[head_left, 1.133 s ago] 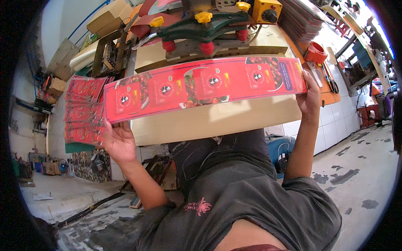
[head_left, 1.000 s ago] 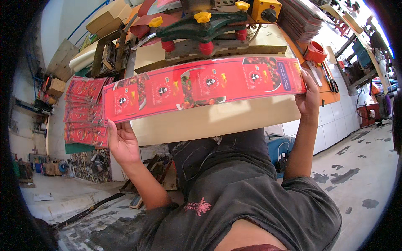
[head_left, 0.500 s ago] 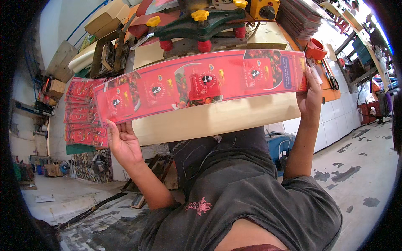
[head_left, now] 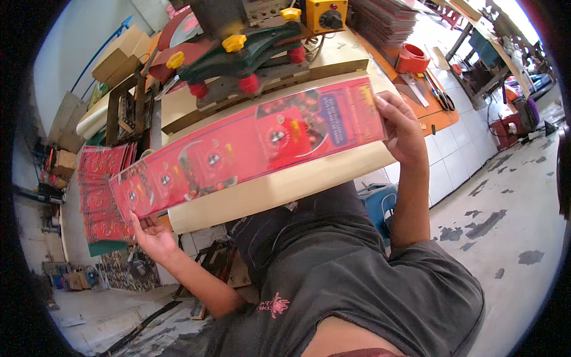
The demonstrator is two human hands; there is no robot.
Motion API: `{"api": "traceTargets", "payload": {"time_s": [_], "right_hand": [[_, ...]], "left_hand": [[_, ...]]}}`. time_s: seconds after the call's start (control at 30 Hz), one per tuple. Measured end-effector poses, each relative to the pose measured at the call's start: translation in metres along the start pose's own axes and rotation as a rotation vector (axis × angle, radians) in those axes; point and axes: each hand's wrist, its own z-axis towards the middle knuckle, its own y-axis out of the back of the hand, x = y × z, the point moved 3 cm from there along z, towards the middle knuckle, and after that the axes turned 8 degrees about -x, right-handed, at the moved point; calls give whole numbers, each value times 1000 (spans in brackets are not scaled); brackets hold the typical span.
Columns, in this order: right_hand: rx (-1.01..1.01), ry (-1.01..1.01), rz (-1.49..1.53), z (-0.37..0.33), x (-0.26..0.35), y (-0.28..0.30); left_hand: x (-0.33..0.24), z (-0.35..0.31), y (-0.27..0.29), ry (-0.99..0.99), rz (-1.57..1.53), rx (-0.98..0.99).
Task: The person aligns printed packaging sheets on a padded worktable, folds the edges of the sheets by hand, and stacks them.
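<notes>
A long red printed strip runs slantwise across the middle of the frame, from lower left up to upper right, held at both ends above a cream worktable. The left hand sits at the lower-left end, palm up under the strip, fingers curled onto its edge; the fingertips are hidden behind the sheet. The right hand grips the upper-right end, thumb on the near face, the other fingers wrapped behind and out of sight. The strip carries a row of round dark motifs, too glossy and warped to make out in detail.

Behind it, at upper centre, stands a green press with yellow and red knobs, its base partly covered by the strip. A yellow switch box is cut off by the top edge. At the left a stack of red sheets lies fanned out, partly hidden by the strip's end. A red tape roll sits at upper right
</notes>
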Motion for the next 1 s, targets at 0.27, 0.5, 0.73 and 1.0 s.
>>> {"api": "traceTargets", "payload": {"time_s": [0.27, 0.5, 0.73, 1.0], "right_hand": [[124, -94, 46, -7, -18, -26], [136, -190, 138, -13, -42, -40], [112, -186, 144, -11, -49, -37], [42, -146, 47, -14, -51, -36]], "left_hand": [[18, 4, 22, 49, 16, -93], [20, 3, 22, 47, -70, -87], [16, 11, 24, 47, -62, -58], [15, -7, 0, 38, -85, -12]]}}
